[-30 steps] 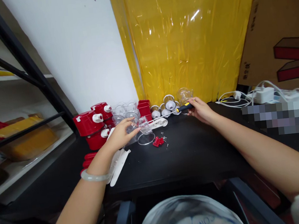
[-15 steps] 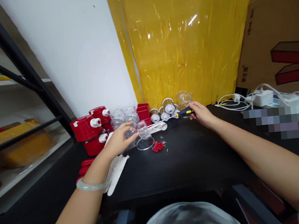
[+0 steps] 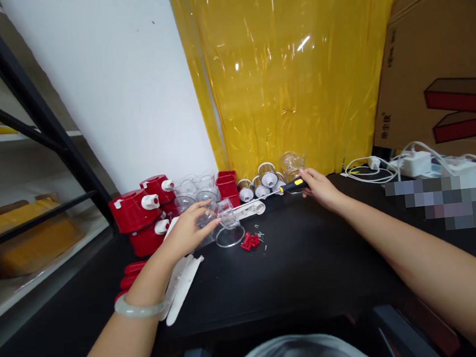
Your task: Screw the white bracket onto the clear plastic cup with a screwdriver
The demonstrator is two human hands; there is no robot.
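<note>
My left hand (image 3: 188, 231) is closed around a clear plastic cup (image 3: 229, 236), which lies tilted on its side with its round rim towards me. In my right hand (image 3: 322, 189) is a screwdriver (image 3: 292, 186) with a black and yellow handle, held by the handle's end. Its long shaft points left and reaches the cup; where the tip sits cannot be made out. Small red plastic parts (image 3: 250, 242) and several loose screws (image 3: 260, 234) lie on the black table just right of the cup.
Red housings (image 3: 134, 211) with white nozzles are stacked at the left, beside more clear cups (image 3: 204, 181). Red bins (image 3: 227, 185) and round metal-mesh filters (image 3: 268, 174) line the back. White strips (image 3: 185, 290) lie near my left forearm. White cables and adapters (image 3: 415, 162) are at the right.
The view has shifted slightly. Both hands keep their hold on the cup and the screwdriver, with little visible movement between them.
</note>
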